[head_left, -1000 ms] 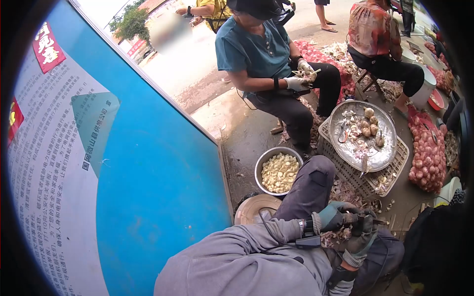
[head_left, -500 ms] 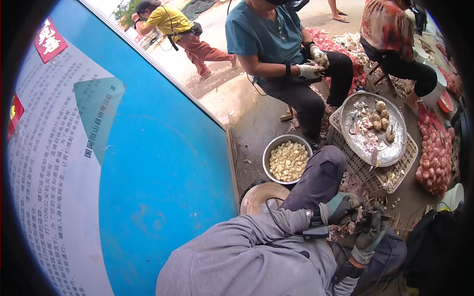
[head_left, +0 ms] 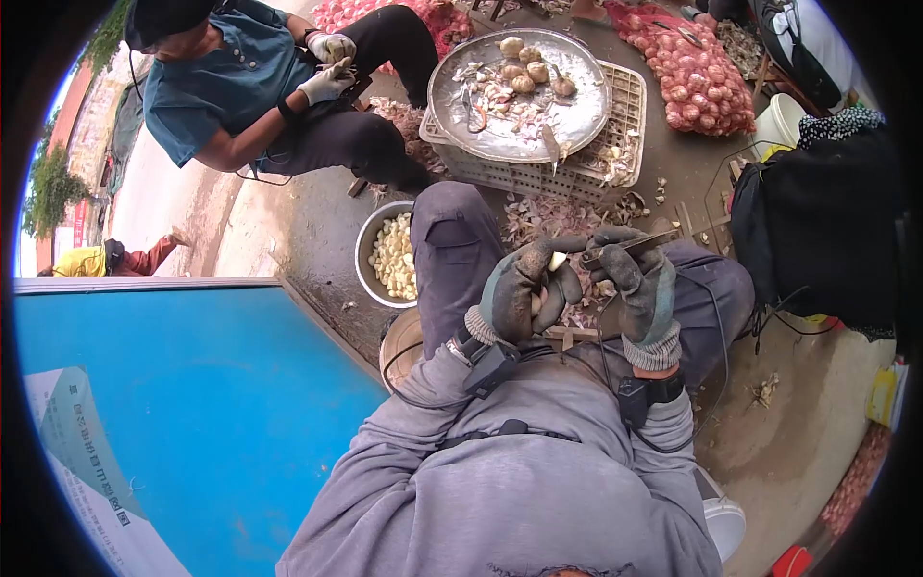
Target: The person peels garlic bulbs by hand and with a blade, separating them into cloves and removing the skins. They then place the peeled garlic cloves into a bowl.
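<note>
Both my hands wear grey-green work gloves and meet above my lap. My left hand [head_left: 529,288] is closed round garlic cloves, with a pale clove [head_left: 557,261] showing at its fingertips. In my right hand [head_left: 642,288] is a knife [head_left: 639,242], its blade angled up to the right. Below the fingers, garlic skins [head_left: 582,313] lie between my knees. Beyond my left knee stands a metal bowl [head_left: 365,252] of peeled cloves [head_left: 394,258]. A round metal tray [head_left: 586,115] holds whole garlic bulbs [head_left: 524,84], loose cloves and skins, on an upturned plastic crate [head_left: 625,144].
A person in a blue shirt [head_left: 216,87] and white gloves sits at the upper left. Red net bags of garlic [head_left: 692,82] lie at the top. A blue panel [head_left: 192,385] stands on the left, a black bag [head_left: 817,221] and white bucket [head_left: 784,123] on the right.
The view has swung round to the right, bringing my hands nearer the middle. The bowl, tray and seated person now appear further left. My hands remain close together.
</note>
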{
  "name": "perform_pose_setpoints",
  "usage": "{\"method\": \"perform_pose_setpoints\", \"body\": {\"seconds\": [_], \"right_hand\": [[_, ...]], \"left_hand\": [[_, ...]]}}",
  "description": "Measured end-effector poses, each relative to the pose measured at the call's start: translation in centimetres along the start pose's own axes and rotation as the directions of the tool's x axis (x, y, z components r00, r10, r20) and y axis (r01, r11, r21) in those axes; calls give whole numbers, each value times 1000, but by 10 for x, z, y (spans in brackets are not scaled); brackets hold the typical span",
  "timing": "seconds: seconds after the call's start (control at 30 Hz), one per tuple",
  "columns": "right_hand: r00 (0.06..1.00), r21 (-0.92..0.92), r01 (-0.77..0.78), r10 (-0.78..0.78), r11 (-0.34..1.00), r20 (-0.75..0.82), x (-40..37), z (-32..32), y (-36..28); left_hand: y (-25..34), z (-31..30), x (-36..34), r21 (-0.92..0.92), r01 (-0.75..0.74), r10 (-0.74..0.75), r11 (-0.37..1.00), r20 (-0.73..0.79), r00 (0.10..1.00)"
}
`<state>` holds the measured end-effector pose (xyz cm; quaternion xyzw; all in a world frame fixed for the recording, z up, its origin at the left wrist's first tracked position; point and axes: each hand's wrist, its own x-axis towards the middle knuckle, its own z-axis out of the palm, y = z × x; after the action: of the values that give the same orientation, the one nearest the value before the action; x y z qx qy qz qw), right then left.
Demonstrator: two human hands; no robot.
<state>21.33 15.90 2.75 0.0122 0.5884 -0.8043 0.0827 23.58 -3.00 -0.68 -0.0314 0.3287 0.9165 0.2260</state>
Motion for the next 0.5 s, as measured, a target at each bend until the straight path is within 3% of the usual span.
{"method": "perform_pose_setpoints", "body": {"seconds": [0.3, 0.37, 0.5], "right_hand": [[1000, -22, -9, 9, 1000, -7, -7, 13, 0], [999, 14, -39, 39, 999, -15, -7, 12, 2], [999, 100, -41, 43, 994, -17, -7, 3, 9]], "left_hand": [[0, 14, 0, -3, 64, -65, 998, -92, 994], [1, 16, 0, 146, 24, -16, 989, -56, 998], [5, 20, 2, 102, 41, -42, 994, 6, 999]]}}
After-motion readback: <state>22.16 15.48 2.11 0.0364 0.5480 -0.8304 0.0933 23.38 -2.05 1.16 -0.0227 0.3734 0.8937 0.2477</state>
